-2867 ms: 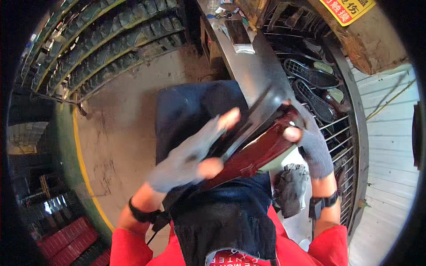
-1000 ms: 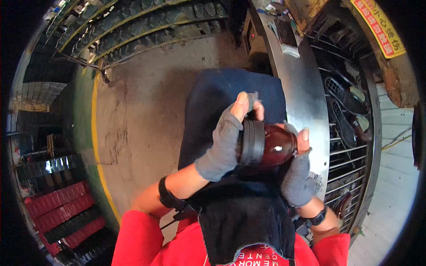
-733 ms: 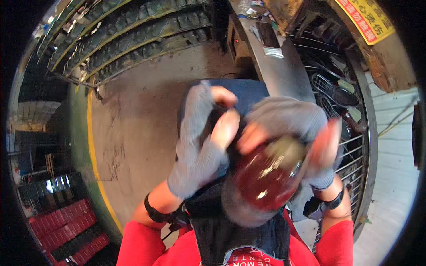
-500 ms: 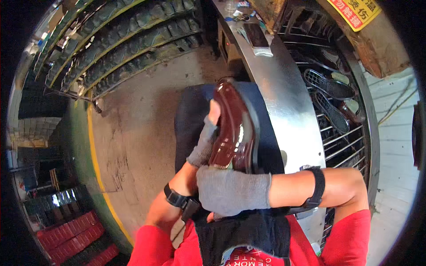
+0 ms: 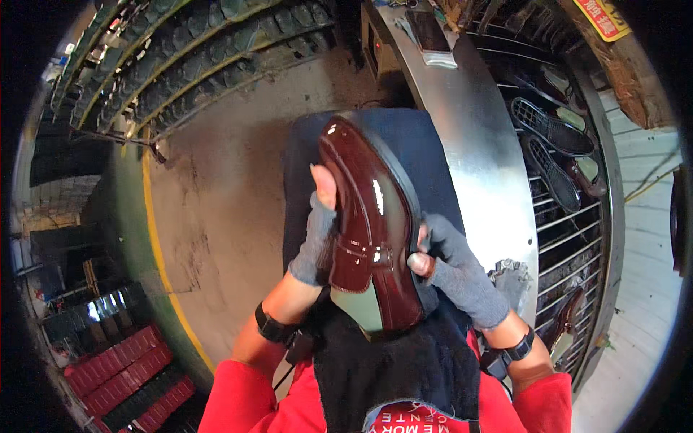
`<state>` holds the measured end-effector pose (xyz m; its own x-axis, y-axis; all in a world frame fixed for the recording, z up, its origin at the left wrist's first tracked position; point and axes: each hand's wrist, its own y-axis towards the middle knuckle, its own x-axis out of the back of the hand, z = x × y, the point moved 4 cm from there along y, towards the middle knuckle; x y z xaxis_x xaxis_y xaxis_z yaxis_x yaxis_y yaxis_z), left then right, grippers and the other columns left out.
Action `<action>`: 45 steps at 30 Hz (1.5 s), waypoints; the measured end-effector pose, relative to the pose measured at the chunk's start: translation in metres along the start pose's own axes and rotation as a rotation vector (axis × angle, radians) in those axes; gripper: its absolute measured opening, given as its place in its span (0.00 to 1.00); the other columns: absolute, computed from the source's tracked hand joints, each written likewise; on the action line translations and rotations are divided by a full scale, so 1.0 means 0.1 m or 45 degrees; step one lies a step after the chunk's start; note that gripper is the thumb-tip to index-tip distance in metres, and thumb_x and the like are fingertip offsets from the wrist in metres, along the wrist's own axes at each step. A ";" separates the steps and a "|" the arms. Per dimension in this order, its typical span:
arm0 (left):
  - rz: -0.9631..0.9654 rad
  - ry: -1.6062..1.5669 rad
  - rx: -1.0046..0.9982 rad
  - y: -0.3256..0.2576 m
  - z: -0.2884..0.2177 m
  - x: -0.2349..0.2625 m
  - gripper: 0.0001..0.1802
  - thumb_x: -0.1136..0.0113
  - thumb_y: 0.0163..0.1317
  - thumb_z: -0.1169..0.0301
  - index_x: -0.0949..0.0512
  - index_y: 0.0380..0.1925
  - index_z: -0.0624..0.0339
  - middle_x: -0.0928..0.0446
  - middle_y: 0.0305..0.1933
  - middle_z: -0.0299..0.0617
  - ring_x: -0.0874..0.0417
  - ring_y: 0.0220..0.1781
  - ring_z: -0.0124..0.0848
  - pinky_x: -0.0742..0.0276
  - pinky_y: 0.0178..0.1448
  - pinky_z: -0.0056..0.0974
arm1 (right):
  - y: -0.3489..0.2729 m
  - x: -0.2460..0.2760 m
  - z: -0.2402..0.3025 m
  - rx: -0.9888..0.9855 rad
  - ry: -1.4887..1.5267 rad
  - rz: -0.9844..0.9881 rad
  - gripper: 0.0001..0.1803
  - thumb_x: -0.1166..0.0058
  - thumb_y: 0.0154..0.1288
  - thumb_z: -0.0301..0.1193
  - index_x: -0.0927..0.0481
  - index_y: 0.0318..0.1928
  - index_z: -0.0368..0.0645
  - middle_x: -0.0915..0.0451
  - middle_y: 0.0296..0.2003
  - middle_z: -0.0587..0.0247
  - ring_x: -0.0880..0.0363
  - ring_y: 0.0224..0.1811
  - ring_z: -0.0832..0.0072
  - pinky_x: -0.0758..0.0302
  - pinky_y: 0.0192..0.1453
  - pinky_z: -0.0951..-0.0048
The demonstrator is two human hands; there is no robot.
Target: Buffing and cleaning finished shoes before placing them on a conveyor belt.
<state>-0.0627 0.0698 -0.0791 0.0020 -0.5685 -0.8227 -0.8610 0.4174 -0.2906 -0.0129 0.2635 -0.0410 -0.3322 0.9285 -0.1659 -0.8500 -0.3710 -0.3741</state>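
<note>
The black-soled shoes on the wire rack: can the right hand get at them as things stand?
Probably not right away: the right hand is gripping the glossy maroon shoe, and the metal panel lies between it and the black-soled shoes on the wire rack.

Yellow-bordered red rectangular sign (image 5: 605, 16) at upper right, well beyond the hands, stacked red crates (image 5: 119, 372) at lower left, far from them

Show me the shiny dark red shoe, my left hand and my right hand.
dark red shoe (image 5: 372, 209), head view, glossy upper.
left hand (image 5: 315, 234), head view, grey glove back.
right hand (image 5: 455, 270), head view, grey glove back.
</note>
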 end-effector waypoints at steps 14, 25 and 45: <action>-0.279 0.915 -0.308 -0.55 -0.14 -0.50 0.56 0.53 0.65 0.21 0.37 0.78 0.55 0.29 0.76 0.50 0.26 0.74 0.47 0.27 0.76 0.53 | 0.07 -0.21 1.06 0.825 -0.518 -0.122 0.45 0.29 0.65 0.35 0.36 0.77 0.35 0.21 0.63 0.43 0.14 0.60 0.53 0.20 0.64 0.62; -0.213 1.310 -0.726 -0.57 -0.51 -0.83 0.40 0.42 0.77 0.48 0.31 0.71 0.75 0.21 0.66 0.52 0.20 0.66 0.39 0.29 0.74 0.41 | 0.14 -0.18 0.25 0.281 0.532 -0.064 0.41 0.40 0.75 0.48 0.38 0.80 0.43 0.23 0.67 0.58 0.22 0.68 0.63 0.26 0.73 0.60; -0.098 1.015 -0.504 0.34 -0.62 -0.84 0.20 0.46 0.79 0.56 0.18 0.44 0.64 0.19 0.45 0.42 0.21 0.50 0.30 0.28 0.60 0.33 | -0.10 0.08 -0.14 -0.287 0.793 0.068 0.48 0.33 0.64 0.53 0.32 0.75 0.35 0.23 0.67 0.42 0.21 0.69 0.57 0.24 0.74 0.54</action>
<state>-0.1235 0.0882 0.0104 -0.1600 -0.9705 -0.1805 -0.9859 0.1662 -0.0193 -0.0013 0.2746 -0.0512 -0.0153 0.7506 -0.6606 -0.7103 -0.4732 -0.5212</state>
